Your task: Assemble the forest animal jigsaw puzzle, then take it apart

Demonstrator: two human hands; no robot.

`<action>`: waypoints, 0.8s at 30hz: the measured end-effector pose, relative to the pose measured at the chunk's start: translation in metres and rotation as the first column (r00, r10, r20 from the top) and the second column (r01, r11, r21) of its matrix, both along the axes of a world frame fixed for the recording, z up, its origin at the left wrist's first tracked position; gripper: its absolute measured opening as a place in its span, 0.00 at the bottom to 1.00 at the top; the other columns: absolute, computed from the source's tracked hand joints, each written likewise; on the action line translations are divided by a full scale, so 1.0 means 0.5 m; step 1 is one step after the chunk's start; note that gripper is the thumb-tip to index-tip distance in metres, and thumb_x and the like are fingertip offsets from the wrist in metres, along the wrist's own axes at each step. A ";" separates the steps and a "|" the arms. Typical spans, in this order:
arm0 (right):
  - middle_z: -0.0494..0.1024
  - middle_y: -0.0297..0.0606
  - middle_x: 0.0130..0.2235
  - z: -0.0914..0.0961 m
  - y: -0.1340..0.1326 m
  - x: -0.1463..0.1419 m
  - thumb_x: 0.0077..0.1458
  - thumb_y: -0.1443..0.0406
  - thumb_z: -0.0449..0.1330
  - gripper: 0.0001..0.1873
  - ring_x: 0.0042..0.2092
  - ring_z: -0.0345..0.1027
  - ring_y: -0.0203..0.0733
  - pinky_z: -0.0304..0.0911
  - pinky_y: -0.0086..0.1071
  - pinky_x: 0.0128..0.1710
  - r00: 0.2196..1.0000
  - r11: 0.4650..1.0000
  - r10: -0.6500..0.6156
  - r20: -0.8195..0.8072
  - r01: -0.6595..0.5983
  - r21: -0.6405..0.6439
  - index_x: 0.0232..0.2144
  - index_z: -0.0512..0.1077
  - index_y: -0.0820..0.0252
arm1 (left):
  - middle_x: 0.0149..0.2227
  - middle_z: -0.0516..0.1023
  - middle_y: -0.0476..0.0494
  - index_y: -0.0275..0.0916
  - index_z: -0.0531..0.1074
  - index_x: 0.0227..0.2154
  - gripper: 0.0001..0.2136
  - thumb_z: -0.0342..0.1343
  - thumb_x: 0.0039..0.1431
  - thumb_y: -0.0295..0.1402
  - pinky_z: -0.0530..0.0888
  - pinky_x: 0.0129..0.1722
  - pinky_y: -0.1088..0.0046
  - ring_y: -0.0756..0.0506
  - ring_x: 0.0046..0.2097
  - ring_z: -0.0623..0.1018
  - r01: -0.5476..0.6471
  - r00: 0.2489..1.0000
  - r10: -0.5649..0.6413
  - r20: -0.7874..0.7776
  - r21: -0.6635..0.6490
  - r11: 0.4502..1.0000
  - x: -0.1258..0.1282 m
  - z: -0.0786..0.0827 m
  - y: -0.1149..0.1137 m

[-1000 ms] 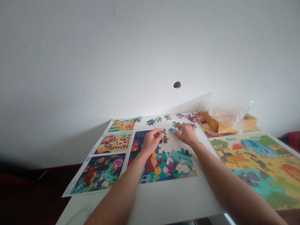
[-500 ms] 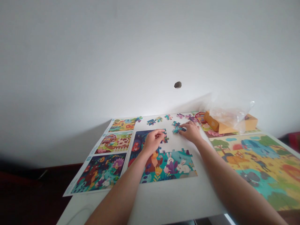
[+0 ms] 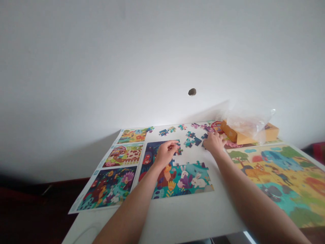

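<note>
A half-built jigsaw puzzle [image 3: 182,178] with rabbits and a bear lies on the white table [image 3: 193,217]. My left hand [image 3: 166,152] rests on its upper part, fingers curled and pinching a small piece at the puzzle's edge. My right hand [image 3: 214,142] lies further right, fingers bent over loose pieces near the table's back. Two teal-blue loose pieces [image 3: 192,140] lie just left of my right hand, apart from it. More loose pieces [image 3: 167,130] are scattered along the far edge.
A sheet of reference pictures [image 3: 115,169] lies left of the puzzle. A large finished animal puzzle [image 3: 281,176] covers the right side. An orange box [image 3: 243,135] with a clear plastic bag [image 3: 248,120] stands at the back right. A white wall rises behind.
My right hand has slid right, away from the teal-blue pieces it covered, and these now lie uncovered. My left hand has stayed put.
</note>
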State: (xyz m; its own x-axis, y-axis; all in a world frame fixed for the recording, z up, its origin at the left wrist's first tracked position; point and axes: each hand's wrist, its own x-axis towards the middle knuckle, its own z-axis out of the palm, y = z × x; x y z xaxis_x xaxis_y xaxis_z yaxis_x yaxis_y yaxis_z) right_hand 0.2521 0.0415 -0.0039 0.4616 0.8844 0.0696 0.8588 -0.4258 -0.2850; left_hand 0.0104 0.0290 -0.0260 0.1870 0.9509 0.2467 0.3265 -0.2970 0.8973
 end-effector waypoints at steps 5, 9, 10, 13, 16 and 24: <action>0.69 0.58 0.53 -0.001 0.006 0.011 0.53 0.63 0.58 0.27 0.56 0.63 0.63 0.55 0.54 0.52 0.990 0.990 -0.077 -0.115 0.090 0.110 0.56 0.68 0.62 | 0.36 0.82 0.41 0.37 0.77 0.43 0.14 0.55 0.58 0.36 0.75 0.36 0.71 0.46 0.34 0.80 -0.001 1.000 0.001 -0.002 0.006 1.000 0.000 -0.001 0.001; 0.77 0.48 0.43 -0.001 0.010 0.009 0.54 0.65 0.56 0.16 0.46 0.71 0.52 0.61 0.44 0.49 0.952 0.910 0.117 -0.282 0.011 0.414 0.44 0.75 0.60 | 0.34 0.81 0.43 0.37 0.77 0.44 0.14 0.56 0.57 0.37 0.74 0.36 0.72 0.47 0.33 0.79 -0.012 1.000 0.012 0.025 0.013 1.000 0.002 0.005 -0.003; 0.78 0.45 0.39 0.001 0.008 0.002 0.54 0.64 0.56 0.14 0.42 0.72 0.49 0.63 0.42 0.46 0.921 0.870 0.194 -0.339 -0.002 0.493 0.41 0.76 0.61 | 0.34 0.81 0.43 0.37 0.76 0.44 0.14 0.57 0.57 0.37 0.74 0.35 0.72 0.47 0.33 0.79 -0.013 0.999 0.013 0.035 0.013 1.000 0.003 0.008 -0.005; 0.78 0.39 0.30 0.008 -0.005 -0.039 0.51 0.58 0.61 0.13 0.31 0.71 0.43 0.65 0.36 0.35 0.671 0.789 0.461 -0.581 -0.010 0.614 0.35 0.74 0.61 | 0.34 0.80 0.44 0.37 0.74 0.48 0.17 0.58 0.57 0.38 0.74 0.35 0.72 0.47 0.33 0.78 -0.004 0.996 0.003 0.086 0.012 1.000 0.007 0.018 -0.011; 0.75 0.35 0.23 0.014 -0.026 -0.085 0.47 0.54 0.65 0.16 0.25 0.69 0.39 0.64 0.32 0.28 0.267 0.802 0.591 -0.761 -0.096 0.590 0.32 0.72 0.61 | 0.35 0.80 0.44 0.38 0.72 0.51 0.20 0.58 0.58 0.42 0.75 0.36 0.71 0.46 0.34 0.79 0.006 0.989 -0.008 0.147 0.019 1.000 0.011 0.022 -0.015; 0.77 0.36 0.27 0.008 -0.042 -0.116 0.48 0.55 0.66 0.16 0.26 0.65 0.34 0.61 0.30 0.28 0.155 0.767 0.639 -0.754 -0.199 0.609 0.32 0.76 0.62 | 0.31 0.79 0.46 0.36 0.77 0.39 0.17 0.60 0.54 0.44 0.73 0.33 0.73 0.47 0.31 0.77 -0.103 0.975 0.102 0.196 -0.005 0.995 0.008 0.030 -0.015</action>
State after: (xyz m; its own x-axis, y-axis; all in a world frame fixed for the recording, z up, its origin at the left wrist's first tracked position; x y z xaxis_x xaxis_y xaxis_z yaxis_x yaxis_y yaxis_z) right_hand 0.1939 0.0203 0.0003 -0.0372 0.9774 0.2082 -0.0574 0.2059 -0.9769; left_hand 0.0144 0.0216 -0.0111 0.0359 0.9611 0.2739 0.1738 -0.2759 0.9453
